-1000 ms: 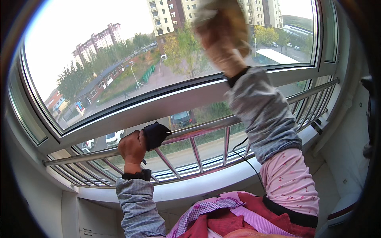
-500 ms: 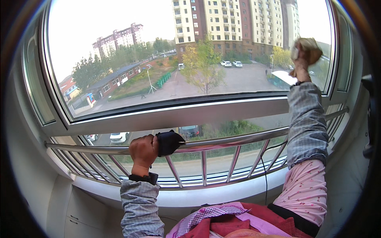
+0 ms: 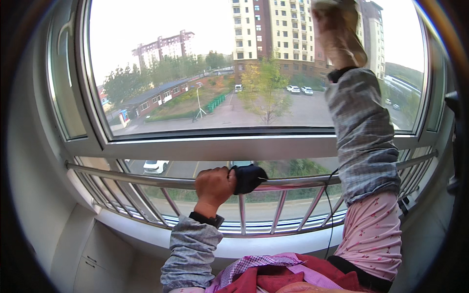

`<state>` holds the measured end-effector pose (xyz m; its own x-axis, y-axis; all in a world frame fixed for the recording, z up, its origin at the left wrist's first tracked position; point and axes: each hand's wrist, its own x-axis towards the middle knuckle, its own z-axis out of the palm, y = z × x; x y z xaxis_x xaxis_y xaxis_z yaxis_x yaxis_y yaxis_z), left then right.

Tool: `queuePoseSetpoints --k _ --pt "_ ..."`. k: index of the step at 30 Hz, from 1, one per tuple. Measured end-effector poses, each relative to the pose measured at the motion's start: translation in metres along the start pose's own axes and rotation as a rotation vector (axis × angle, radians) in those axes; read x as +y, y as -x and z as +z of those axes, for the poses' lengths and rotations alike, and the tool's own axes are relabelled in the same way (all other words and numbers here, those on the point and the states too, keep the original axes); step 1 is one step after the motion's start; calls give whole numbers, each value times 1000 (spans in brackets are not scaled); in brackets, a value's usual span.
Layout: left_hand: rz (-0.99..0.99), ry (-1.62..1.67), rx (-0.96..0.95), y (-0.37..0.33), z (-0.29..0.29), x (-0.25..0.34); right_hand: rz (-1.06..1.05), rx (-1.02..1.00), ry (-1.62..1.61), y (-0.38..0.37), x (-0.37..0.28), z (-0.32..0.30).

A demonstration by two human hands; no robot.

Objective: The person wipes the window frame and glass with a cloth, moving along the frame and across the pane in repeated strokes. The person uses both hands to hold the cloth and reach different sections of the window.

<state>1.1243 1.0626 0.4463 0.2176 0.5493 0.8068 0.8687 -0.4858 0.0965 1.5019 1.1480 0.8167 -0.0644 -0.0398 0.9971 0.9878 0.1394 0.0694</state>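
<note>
My left hand is closed in a fist at the metal railing, gripping a black cloth that bulges out over the bar on its right. How far the cloth wraps around the bar is hidden. High up against the large window pane, my right hand is raised on a stretched arm near the picture's top edge. It is smeared by motion and partly cut off. A beige-brown cloth bunches out beside it, and the fingers seem closed around it.
The metal railing with upright bars runs across in front of the window. A thin black cable hangs over it by my right arm. A white ledge lies below, a cabinet stands lower left, and a window handle is upper left.
My right hand has swept up and to the left over the pane with the beige-brown cloth. My left hand has slid right along the railing with the black cloth. The view has shifted slightly.
</note>
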Motion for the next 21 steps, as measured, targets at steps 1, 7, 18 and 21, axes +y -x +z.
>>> queuePoseSetpoints --k 1,7,18,21 --pt "1 17 10 0 0 -1 -41 -22 -120 3 -50 12" --pt "34 78 4 5 0 -10 -284 -229 -1137 78 -305 31" --pt "31 144 -28 8 0 -46 -444 -70 -443 77 -249 -6" --pt "-118 39 -93 12 -9 -102 -219 -56 -285 78 -126 -30"
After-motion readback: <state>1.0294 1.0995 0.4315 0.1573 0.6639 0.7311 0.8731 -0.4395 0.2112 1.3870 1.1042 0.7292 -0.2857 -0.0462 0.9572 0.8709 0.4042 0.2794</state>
